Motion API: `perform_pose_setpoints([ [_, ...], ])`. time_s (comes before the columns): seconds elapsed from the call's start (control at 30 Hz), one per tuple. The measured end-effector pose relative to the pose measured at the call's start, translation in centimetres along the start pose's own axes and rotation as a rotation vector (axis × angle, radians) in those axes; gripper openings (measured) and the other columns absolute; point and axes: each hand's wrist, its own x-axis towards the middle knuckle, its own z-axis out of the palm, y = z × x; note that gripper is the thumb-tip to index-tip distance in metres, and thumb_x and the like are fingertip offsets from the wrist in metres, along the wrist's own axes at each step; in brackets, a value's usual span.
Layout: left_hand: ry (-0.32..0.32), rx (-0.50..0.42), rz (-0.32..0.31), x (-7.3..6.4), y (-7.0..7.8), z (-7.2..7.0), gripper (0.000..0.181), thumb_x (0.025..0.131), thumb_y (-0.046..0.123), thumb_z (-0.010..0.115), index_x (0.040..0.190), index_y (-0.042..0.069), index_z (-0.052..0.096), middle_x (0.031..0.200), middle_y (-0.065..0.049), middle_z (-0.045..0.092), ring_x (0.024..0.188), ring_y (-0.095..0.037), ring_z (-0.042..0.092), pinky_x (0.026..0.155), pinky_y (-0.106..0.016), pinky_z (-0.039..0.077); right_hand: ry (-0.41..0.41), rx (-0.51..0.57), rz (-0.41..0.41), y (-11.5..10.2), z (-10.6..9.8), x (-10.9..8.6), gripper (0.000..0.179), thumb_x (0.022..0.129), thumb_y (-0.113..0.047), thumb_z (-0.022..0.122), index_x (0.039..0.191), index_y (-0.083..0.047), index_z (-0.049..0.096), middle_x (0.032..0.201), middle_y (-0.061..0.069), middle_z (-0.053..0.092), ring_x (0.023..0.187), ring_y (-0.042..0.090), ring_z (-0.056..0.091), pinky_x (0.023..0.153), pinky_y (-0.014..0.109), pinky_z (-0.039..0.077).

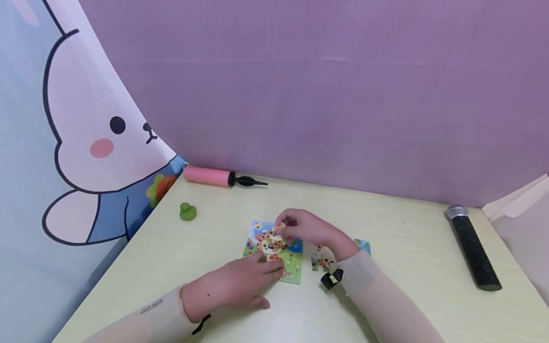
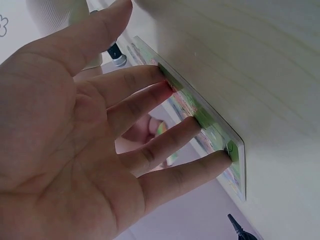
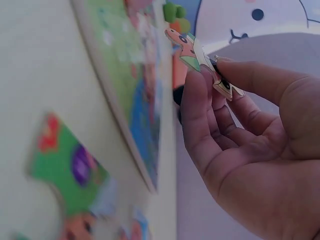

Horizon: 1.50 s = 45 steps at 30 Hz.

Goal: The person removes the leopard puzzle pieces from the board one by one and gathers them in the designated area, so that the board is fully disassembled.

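Observation:
A small picture board [image 1: 293,271] with a spotted cartoon animal on a green and blue scene lies on the table. My left hand [image 1: 240,283] reaches over its near left side; the left wrist view shows the fingers fairly straight, with fingertips touching the board's edge area. Above the board's far right part, my right hand [image 1: 309,226] pinches a jigsaw piece [image 3: 187,47] between thumb and fingers. That piece is held up off the board, tilted. Loose jigsaw pieces [image 1: 325,259] lie right of the board, partly hidden by the right wrist.
A green toy duck [image 1: 188,212] stands at the left. Behind it, along the purple backdrop, lies a pink hand pump [image 1: 210,176] with a black nozzle. A black microphone [image 1: 473,250] lies at the right edge of the table [image 1: 411,257].

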Motion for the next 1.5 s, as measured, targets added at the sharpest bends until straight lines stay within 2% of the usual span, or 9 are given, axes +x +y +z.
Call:
perform_pose_setpoints([
  [0.2, -0.006, -0.021, -0.008, -0.1, 0.1, 0.2, 0.082, 0.095, 0.064, 0.068, 0.164, 0.028, 0.044, 0.174, 0.01, 0.038, 0.148, -0.028, 0.05, 0.115, -0.036, 0.056, 0.065, -0.006, 0.009, -0.4, -1.8, -1.6, 0.02, 0.107, -0.025, 0.066, 0.121, -0.012, 0.067, 0.111, 0.013, 0.07, 0.096, 0.024, 0.074, 0.095, 0.05, 0.065],
  [0.47, -0.015, -0.032, -0.013, 0.0, 0.0, 0.2, 0.082, 0.095, 0.065, 0.067, 0.165, 0.029, 0.042, 0.175, 0.01, 0.035, 0.151, -0.03, 0.048, 0.118, -0.038, 0.054, 0.114, -0.023, 0.016, -0.1, -5.2, -5.3, 0.022, 0.108, -0.027, 0.065, 0.122, -0.01, 0.065, 0.117, 0.02, 0.069, 0.098, 0.029, 0.074, 0.097, 0.056, 0.063],
  [0.67, -0.006, -0.016, -0.011, 0.0, 0.0, 0.1, 0.083, 0.095, 0.065, 0.066, 0.165, 0.028, 0.042, 0.175, 0.01, 0.036, 0.149, -0.027, 0.049, 0.116, -0.036, 0.055, 0.135, -0.085, 0.026, 0.7, -7.6, -8.5, 0.022, 0.108, -0.026, 0.066, 0.121, -0.008, 0.066, 0.119, 0.025, 0.068, 0.095, 0.034, 0.074, 0.091, 0.052, 0.065],
  [0.8, -0.003, -0.011, -0.015, 0.0, 0.0, 0.1, 0.083, 0.095, 0.065, 0.066, 0.165, 0.028, 0.042, 0.175, 0.01, 0.035, 0.149, -0.026, 0.05, 0.115, -0.035, 0.056, 0.077, -0.124, 0.04, 1.2, -8.5, -10.4, 0.022, 0.107, -0.023, 0.067, 0.121, -0.006, 0.065, 0.108, 0.021, 0.07, 0.09, 0.039, 0.073, 0.083, 0.046, 0.066],
  [0.97, 0.002, -0.002, -0.014, -0.1, 0.1, 0.1, 0.083, 0.095, 0.065, 0.067, 0.165, 0.027, 0.043, 0.174, 0.01, 0.037, 0.146, -0.025, 0.05, 0.113, -0.033, 0.057, -0.048, -0.12, 0.065, 2.2, -8.5, -11.9, 0.018, 0.106, -0.016, 0.066, 0.118, -0.003, 0.065, 0.105, 0.021, 0.07, 0.086, 0.034, 0.072, 0.077, 0.041, 0.065],
  [1.1, 0.006, 0.009, -0.01, -0.1, 0.2, 0.1, 0.082, 0.095, 0.065, 0.067, 0.165, 0.028, 0.043, 0.174, 0.01, 0.038, 0.144, -0.024, 0.051, 0.113, -0.032, 0.057, -0.105, -0.106, 0.099, 3.2, -8.0, -12.4, 0.014, 0.104, -0.011, 0.066, 0.116, -0.004, 0.066, 0.104, 0.019, 0.07, 0.084, 0.026, 0.069, 0.077, 0.038, 0.065],
  [1.3, 0.0, -0.003, -0.013, -0.1, 0.1, 0.0, 0.082, 0.096, 0.065, 0.067, 0.165, 0.028, 0.043, 0.174, 0.011, 0.037, 0.145, -0.025, 0.05, 0.113, -0.033, 0.057, -0.124, -0.086, 0.107, 4.4, -7.0, -12.3, 0.015, 0.103, -0.01, 0.066, 0.116, -0.002, 0.066, 0.103, 0.015, 0.068, 0.086, 0.022, 0.068, 0.077, 0.037, 0.067],
  [1.5, -0.005, -0.009, -0.011, 0.0, 0.1, 0.0, 0.082, 0.096, 0.065, 0.067, 0.165, 0.028, 0.043, 0.174, 0.012, 0.037, 0.143, -0.022, 0.05, 0.11, -0.031, 0.058, -0.098, -0.1, 0.105, 4.9, -6.1, -12.0, 0.015, 0.101, -0.012, 0.071, 0.112, -0.003, 0.068, 0.095, 0.009, 0.068, 0.081, 0.016, 0.067, 0.073, 0.031, 0.065],
])
